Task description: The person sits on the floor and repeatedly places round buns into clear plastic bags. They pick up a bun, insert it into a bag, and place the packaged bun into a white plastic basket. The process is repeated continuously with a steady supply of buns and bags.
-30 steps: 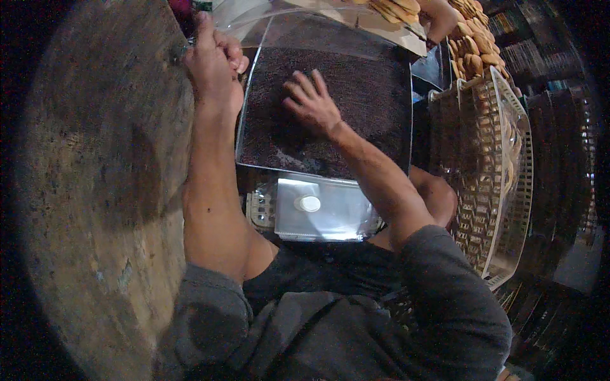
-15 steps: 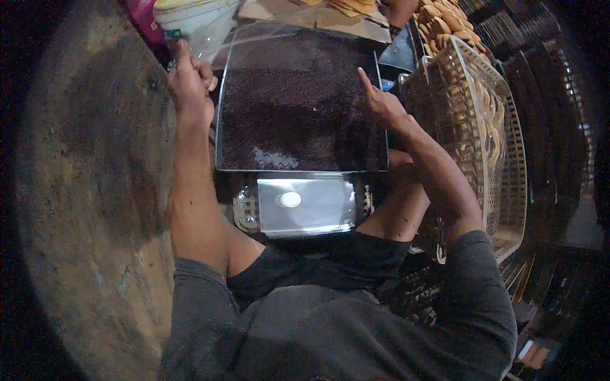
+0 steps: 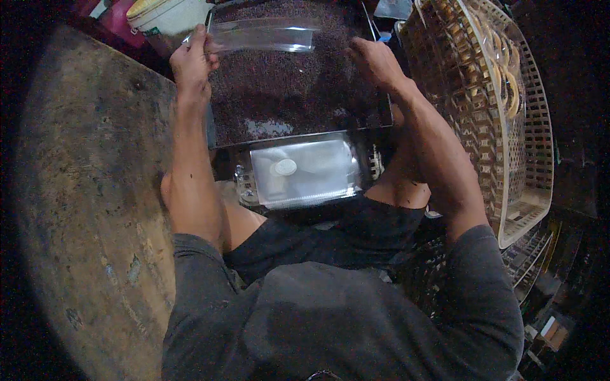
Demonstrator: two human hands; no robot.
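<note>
Though illegible, green label (image 3: pixel 153 30) near film (image 3: pixel 270 38)

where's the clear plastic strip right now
In the head view, the clear plastic strip is near the top, left of centre, reaching rightward from the left hand above the dark work surface, short of the right hand.

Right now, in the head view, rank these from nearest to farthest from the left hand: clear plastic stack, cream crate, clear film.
1. Clear film: in the left hand, stretching rightward.
2. Clear plastic stack: near the picture's middle.
3. Cream crate: over on the right side.
</note>
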